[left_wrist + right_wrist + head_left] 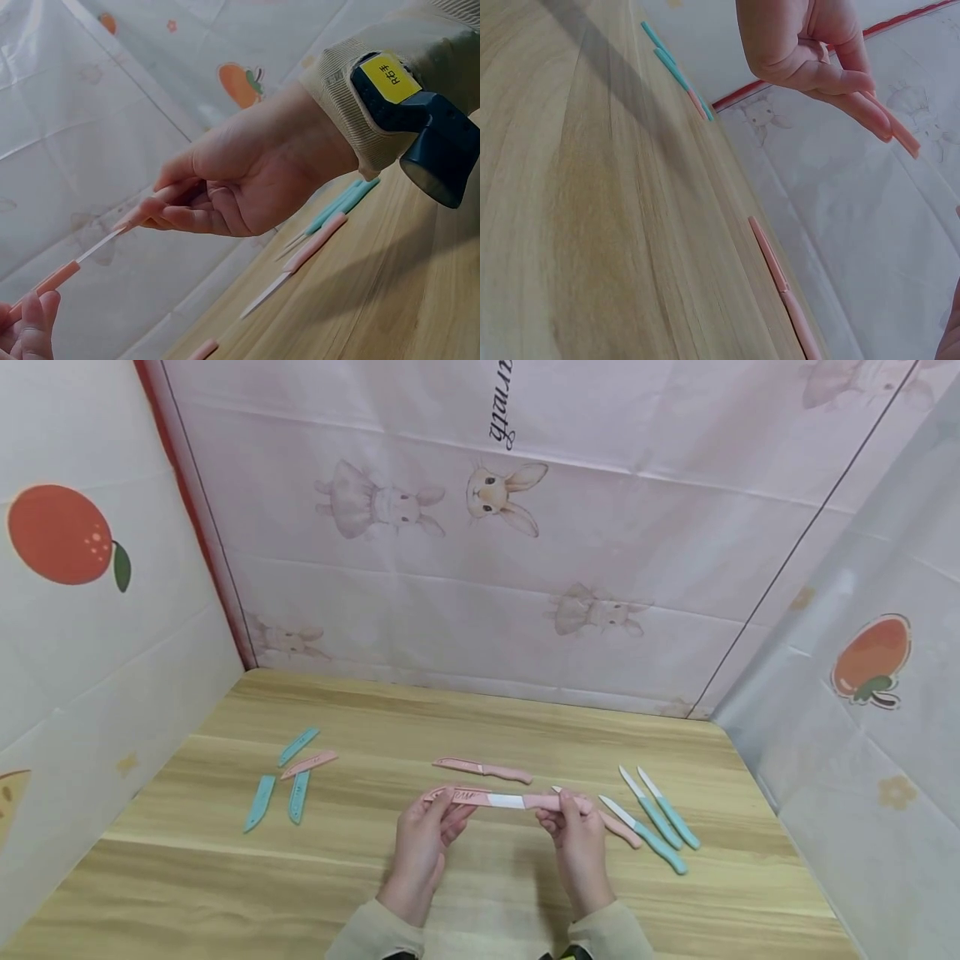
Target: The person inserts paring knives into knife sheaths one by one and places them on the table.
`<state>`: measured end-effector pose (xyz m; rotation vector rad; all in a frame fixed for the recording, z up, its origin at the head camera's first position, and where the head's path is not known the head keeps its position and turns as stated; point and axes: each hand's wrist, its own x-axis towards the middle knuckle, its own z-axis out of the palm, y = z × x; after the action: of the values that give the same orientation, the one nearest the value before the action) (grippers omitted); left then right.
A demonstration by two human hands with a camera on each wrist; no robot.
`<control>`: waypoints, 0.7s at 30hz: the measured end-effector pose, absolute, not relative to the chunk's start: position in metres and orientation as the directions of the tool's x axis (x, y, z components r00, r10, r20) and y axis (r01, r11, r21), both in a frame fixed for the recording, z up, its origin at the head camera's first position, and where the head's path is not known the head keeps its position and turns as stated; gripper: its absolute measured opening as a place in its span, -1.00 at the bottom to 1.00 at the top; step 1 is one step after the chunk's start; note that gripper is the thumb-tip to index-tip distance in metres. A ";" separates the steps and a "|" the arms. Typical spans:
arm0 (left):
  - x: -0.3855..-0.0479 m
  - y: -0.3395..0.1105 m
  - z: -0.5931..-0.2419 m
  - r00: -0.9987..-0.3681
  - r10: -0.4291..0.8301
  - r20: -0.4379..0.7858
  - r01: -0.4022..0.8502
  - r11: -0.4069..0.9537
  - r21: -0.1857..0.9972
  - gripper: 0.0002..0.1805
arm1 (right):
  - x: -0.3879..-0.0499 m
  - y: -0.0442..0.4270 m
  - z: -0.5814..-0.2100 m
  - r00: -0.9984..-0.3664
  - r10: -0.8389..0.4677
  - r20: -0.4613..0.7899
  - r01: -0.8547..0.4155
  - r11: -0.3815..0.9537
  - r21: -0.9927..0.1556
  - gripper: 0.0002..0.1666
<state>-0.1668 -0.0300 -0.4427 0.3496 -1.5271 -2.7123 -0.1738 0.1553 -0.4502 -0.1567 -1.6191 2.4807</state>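
Note:
Pinched in my left hand [417, 852] is a pink sheath [468, 797]. My right hand [583, 852] grips the pink handle [542, 802] of a knife, its bare pale blade [507, 801] spanning the gap between the hands. The blade's far end meets the sheath's mouth; how much lies inside cannot be told. In the left wrist view, the right hand [247, 180] holds the handle and the left hand [30, 334] the sheath [56, 278]. The right wrist view has the left hand [817, 64] on the sheath [904, 139].
Behind the hands lies a sheathed pink knife [506, 772]. Right of them are a pink knife [622, 831], partly hidden by my right hand, and several teal knives [663, 847] with bare blades. Teal sheaths [260, 803] and one pink sheath [311, 763] lie at left on the wooden table [187, 877].

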 end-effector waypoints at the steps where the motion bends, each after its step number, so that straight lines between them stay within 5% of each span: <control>1: -0.167 -0.030 -0.443 -0.975 -0.118 -0.190 -0.101 -0.525 0.845 -0.67 | -0.174 0.155 -0.450 -0.979 0.205 0.003 -0.085 -0.394 -0.915 -0.61; 21: -0.168 -0.027 -0.442 -0.971 -0.134 -0.196 -0.093 -0.545 0.833 -0.68 | -0.176 0.149 -0.449 -0.979 0.206 -0.007 -0.074 -0.383 -0.921 -0.68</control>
<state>-0.1681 -0.0267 -0.4423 0.3710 -1.4864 -2.7155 -0.1760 0.1494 -0.4490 -0.1788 -1.6372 2.4744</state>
